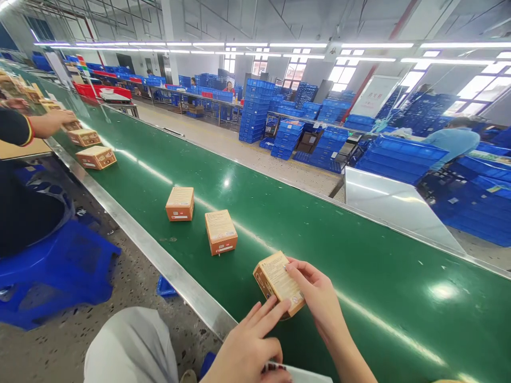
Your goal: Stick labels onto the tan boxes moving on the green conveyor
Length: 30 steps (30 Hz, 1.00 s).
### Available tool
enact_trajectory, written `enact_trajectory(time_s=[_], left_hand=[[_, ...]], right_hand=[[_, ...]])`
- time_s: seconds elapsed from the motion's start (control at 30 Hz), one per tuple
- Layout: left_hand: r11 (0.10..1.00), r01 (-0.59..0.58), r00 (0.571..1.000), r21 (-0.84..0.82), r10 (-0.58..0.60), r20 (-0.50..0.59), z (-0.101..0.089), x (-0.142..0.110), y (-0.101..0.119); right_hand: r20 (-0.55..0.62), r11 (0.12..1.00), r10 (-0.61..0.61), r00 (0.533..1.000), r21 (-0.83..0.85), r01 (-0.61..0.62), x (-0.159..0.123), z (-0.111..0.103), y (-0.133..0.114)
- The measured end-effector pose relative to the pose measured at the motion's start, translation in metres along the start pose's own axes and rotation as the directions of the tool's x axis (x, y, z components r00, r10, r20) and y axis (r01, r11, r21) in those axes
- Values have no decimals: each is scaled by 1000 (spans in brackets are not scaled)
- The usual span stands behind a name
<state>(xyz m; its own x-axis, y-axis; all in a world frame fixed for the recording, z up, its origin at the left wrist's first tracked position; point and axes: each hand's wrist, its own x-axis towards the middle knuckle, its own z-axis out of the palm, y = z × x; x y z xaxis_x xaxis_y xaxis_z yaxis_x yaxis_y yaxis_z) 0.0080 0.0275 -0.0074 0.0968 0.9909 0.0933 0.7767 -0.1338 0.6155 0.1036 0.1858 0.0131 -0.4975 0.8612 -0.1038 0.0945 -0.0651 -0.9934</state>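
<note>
A small cream and brown cardboard box (pixel 279 274) sits tilted at an angle on the green conveyor belt in front of me. My right hand (pixel 315 287) grips its right side, thumb and fingers closed on the edge. My left hand (pixel 253 340) lays its outstretched upper fingers on the near side of the box. Lower down, the same hand pinches a white flat sheet (pixel 305 374) with dark and red marks, mostly cut off by the frame. Two similar boxes, one nearer (pixel 221 231) and one farther (pixel 180 203), stand on the belt to the left.
A co-worker's arm (pixel 40 125) reaches over more boxes (pixel 96 158) up the belt at left. The belt's metal edge (pixel 159 255) runs along my side. A blue stool (pixel 59 266) stands at left. Across the belt are stacked blue crates (pixel 255 111) and a metal sheet (pixel 391 205).
</note>
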Motion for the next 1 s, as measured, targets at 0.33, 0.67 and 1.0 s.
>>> enact_trajectory(time_s=[0.33, 0.67, 1.0], left_hand=[[982, -162, 968, 92, 177, -178, 55, 5, -20], [950, 284, 923, -132, -308, -229, 24, -33, -1], [748, 517, 846, -416, -520, 116, -41, -41, 25]], right_hand=[[-230, 920, -184, 956, -382, 85, -6, -10, -7], [439, 754, -303, 846, -433, 495, -61, -44, -35], [730, 641, -313, 608, -310, 702, -71, -35, -21]])
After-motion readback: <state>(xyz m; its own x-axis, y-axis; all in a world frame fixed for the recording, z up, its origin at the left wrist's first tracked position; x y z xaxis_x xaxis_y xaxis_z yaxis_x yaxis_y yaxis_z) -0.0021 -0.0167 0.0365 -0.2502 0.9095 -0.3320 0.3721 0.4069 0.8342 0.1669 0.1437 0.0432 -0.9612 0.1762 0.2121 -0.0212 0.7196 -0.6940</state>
